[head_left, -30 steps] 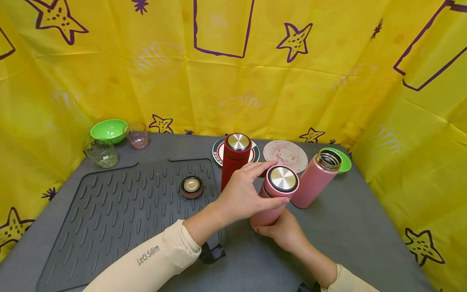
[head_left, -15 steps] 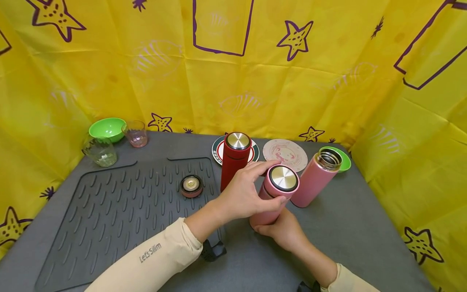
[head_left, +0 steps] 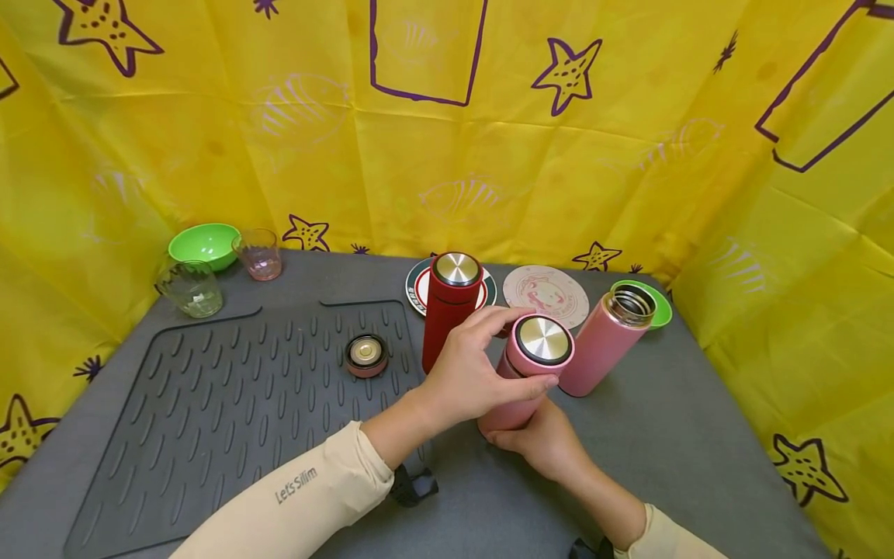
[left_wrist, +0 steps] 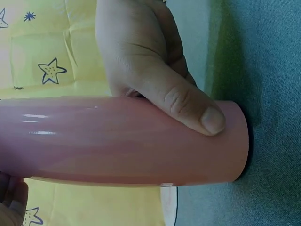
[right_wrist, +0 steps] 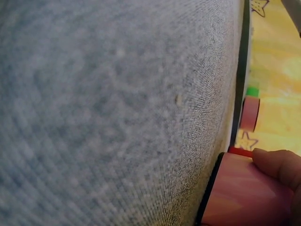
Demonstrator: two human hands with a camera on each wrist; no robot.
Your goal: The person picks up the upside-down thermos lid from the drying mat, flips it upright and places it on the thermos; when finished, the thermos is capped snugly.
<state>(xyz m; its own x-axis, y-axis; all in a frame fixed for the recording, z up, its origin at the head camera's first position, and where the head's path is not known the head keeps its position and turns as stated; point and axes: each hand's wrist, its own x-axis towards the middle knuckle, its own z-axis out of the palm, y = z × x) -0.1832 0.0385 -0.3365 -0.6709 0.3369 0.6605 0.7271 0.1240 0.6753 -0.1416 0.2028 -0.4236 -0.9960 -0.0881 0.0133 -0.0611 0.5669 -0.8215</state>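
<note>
A pink thermos flask [head_left: 513, 414] with a steel-topped lid [head_left: 542, 339] stands on the grey table, leaning slightly in the head view. Round its lid curl the thumb and fingers of my left hand [head_left: 466, 371]. My right hand [head_left: 552, 444] grips the lower body, its thumb lying along the side near the base, as the left wrist view also shows. Just behind my left hand is a capped red thermos flask [head_left: 447, 314]. To the right stands a second pink flask [head_left: 602, 349], its steel mouth uncovered. One loose lid [head_left: 366, 355] rests underside up on the drying mat.
The dark ribbed drying mat [head_left: 230, 419] covers the table's left side. Behind it are a green bowl [head_left: 206, 244], a pink glass [head_left: 260, 255] and a clear glass [head_left: 192, 291]. Two round plates lie at the back; a green dish [head_left: 660, 307] sits behind the uncovered flask.
My left forearm and sleeve have shifted slightly to the right. Both hands keep their hold on the pink flask, which stays about where it was.
</note>
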